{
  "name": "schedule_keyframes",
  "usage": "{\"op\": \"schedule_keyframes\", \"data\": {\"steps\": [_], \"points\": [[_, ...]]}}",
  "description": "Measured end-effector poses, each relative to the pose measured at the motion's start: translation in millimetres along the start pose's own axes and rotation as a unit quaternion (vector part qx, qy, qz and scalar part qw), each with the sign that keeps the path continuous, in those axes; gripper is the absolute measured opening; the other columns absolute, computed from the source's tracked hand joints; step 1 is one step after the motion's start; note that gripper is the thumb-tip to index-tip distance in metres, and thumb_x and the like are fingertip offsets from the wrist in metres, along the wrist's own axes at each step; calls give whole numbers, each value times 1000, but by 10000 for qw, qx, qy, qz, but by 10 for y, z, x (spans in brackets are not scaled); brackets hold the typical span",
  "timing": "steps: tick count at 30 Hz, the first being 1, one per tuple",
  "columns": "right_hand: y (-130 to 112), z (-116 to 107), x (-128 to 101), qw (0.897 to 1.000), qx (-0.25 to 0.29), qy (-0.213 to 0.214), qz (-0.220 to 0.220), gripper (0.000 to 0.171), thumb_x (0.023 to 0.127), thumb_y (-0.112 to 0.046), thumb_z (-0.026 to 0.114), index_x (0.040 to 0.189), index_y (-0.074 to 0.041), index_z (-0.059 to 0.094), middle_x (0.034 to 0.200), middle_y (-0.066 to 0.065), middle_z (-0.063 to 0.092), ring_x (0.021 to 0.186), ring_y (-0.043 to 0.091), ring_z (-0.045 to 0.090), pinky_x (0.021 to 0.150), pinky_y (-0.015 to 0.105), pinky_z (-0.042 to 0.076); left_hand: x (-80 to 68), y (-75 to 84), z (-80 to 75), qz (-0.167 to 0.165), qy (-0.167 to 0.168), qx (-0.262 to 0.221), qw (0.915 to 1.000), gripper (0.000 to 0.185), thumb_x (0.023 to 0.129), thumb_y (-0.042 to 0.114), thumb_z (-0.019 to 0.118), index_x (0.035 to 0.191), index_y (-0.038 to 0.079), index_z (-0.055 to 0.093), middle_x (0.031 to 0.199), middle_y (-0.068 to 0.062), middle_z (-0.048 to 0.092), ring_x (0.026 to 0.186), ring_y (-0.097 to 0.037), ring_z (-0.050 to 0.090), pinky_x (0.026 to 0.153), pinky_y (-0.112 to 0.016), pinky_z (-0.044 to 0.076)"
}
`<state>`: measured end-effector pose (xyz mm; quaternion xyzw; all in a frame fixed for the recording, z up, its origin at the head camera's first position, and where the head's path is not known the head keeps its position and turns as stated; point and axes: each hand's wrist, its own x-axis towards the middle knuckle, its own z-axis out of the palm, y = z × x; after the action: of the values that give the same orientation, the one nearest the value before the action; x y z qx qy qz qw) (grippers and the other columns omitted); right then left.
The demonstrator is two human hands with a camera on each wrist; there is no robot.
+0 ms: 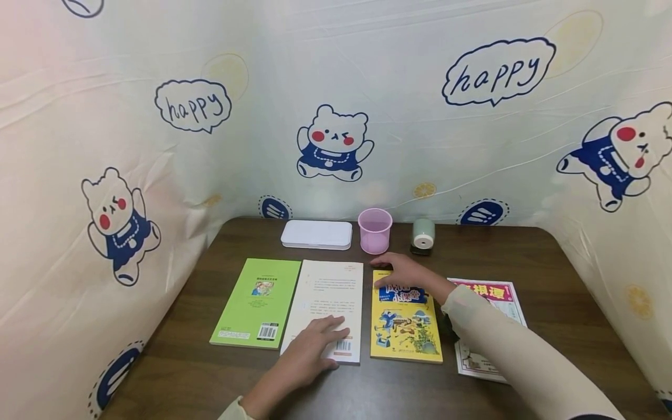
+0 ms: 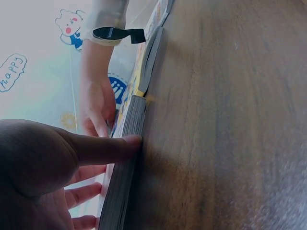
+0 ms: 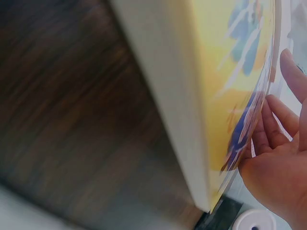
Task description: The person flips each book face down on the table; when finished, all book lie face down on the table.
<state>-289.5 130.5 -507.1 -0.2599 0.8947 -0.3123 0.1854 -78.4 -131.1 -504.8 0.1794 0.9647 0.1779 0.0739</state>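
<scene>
My left hand (image 1: 310, 353) rests on the lower part of a white book (image 1: 333, 294) lying back cover up, its fingers spread. In the left wrist view the straight thumb (image 2: 108, 149) lies against the book's page edge (image 2: 134, 115). Over the top end of a yellow book (image 1: 406, 344) with cartoon figures reaches my right hand (image 1: 401, 274), fingers loosely bent. The right wrist view shows those fingers (image 3: 271, 124) along the far side of the yellow cover (image 3: 220, 96); nothing is gripped there.
A green book (image 1: 278, 291) lies left of the white one. Partly under the right forearm is a pink-and-white book (image 1: 517, 297). Along the back stand a white flat case (image 1: 317, 233), a pink cup (image 1: 375, 236) and a green pencil sharpener (image 1: 423, 228), before a printed curtain (image 1: 252, 146).
</scene>
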Motion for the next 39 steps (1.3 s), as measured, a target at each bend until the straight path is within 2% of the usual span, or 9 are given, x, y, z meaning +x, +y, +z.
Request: {"op": "schedule_keyframes", "data": {"steps": [11, 17, 23, 31, 39], "points": [[297, -187, -242, 9998, 180, 61, 67, 66, 88, -39, 83, 144, -14, 60, 138, 9, 61, 121, 26, 58, 109, 51, 47, 20, 5, 19, 19, 67, 18, 10000, 67, 81, 24, 88, 144, 26, 63, 159, 2, 48, 146, -27, 43, 116, -49, 41], [435, -250, -337, 9996, 147, 41, 248, 66, 87, -43, 82, 143, -15, 61, 139, 9, 61, 121, 27, 57, 110, 53, 47, 25, 1, 38, -33, 31, -18, 10000, 67, 81, 24, 88, 144, 26, 63, 159, 3, 48, 147, -27, 42, 116, -49, 40], [508, -314, -450, 9998, 45, -1, 198, 61, 89, -39, 81, 141, -13, 62, 139, 12, 61, 122, 30, 57, 110, 55, 46, 29, 8, 43, -48, 33, 16, 10000, 67, 81, 25, 88, 143, 26, 63, 159, 2, 48, 146, -28, 43, 116, -49, 41], [607, -406, -594, 9992, 38, 7, 388, 59, 87, -39, 83, 138, -15, 63, 136, 11, 60, 117, 29, 55, 108, 56, 47, 37, 24, 37, -28, 116, 40, 9999, 67, 80, 25, 89, 143, 26, 64, 158, 2, 49, 146, -27, 44, 115, -49, 41], [691, -449, -623, 9995, 65, -19, 298, 53, 89, -35, 83, 134, -17, 65, 130, 9, 61, 115, 28, 55, 105, 55, 48, 90, 64, 7, 106, 308, 262, 9991, 63, 80, 38, 88, 137, 22, 68, 150, -1, 56, 139, -26, 50, 112, -49, 44]]}}
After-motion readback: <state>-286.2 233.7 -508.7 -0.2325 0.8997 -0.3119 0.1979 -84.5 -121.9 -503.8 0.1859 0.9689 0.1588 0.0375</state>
